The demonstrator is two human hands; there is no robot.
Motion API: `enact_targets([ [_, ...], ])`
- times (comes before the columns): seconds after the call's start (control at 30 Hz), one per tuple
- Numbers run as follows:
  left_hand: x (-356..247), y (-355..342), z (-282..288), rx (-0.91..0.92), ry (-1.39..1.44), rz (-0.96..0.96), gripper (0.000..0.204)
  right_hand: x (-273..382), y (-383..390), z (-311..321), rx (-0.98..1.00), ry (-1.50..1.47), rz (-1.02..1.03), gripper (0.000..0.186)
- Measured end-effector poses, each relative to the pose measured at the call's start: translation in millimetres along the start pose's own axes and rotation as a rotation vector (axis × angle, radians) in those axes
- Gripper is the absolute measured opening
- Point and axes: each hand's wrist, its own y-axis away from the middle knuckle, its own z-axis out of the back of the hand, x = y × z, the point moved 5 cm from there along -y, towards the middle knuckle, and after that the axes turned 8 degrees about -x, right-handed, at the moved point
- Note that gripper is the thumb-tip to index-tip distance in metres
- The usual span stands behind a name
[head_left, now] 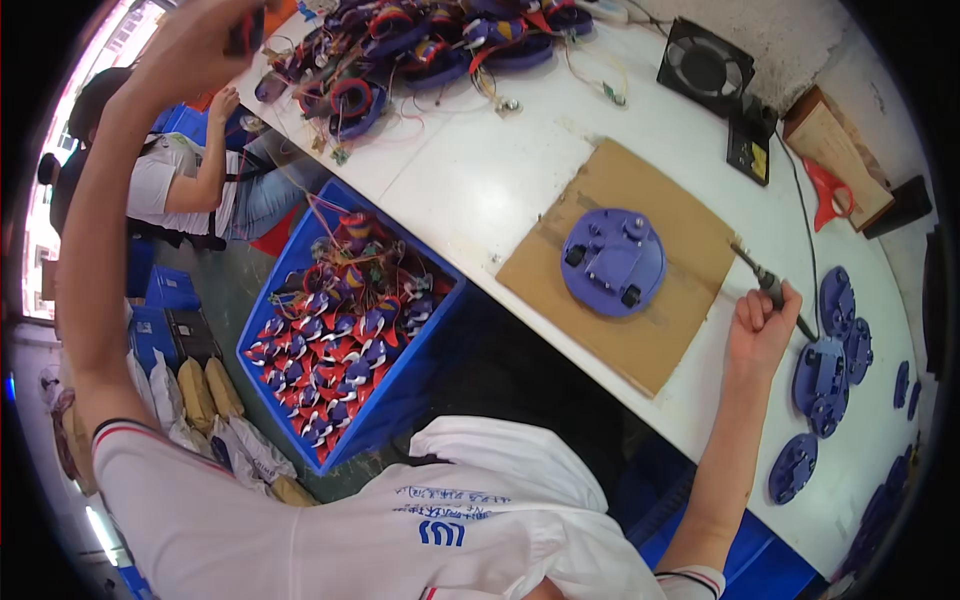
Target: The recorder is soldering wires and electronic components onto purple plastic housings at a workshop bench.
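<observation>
White table point(460, 200) with a purple base point(613, 262) on cardboard point(650, 180)

Along the table's far edge lies a tangled pile of wired purple, red and yellow parts point(410, 40), with a black fan point(705, 65) standing farther right near the wall. The round purple base sits flat on the cardboard, with small dark wheels showing on its upper face; neither hand touches it.

The right hand point(757, 330), to the right of the cardboard, has its fingers closed around a slim dark tool point(770, 285), whose tip points up and left. Beyond that hand, more purple pieces point(822, 385) lie on the table.

The left hand point(200, 50) is raised at the upper left, near the pile. Something dark and red shows at its fingers, but I cannot tell whether it is gripped.

Below the table edge, a blue crate point(390, 370) holds many red, white and blue parts. Past it sits another person point(185, 180).
</observation>
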Motion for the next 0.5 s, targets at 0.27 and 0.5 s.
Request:
enact_targets([
  [0.27, 37.6, 13.1, 0.6, 0.117, -0.122, 0.0, 0.047, -3.7, 1.2, -4.9, -0.014, 0.021, 0.033, 0.021],
  [0.5, 83.5, 36.2, -27.0, 0.208, 0.155, 0.308, 0.041, -4.0, 0.5, -4.6, 0.021, 0.003, 0.012, 0.021],
])
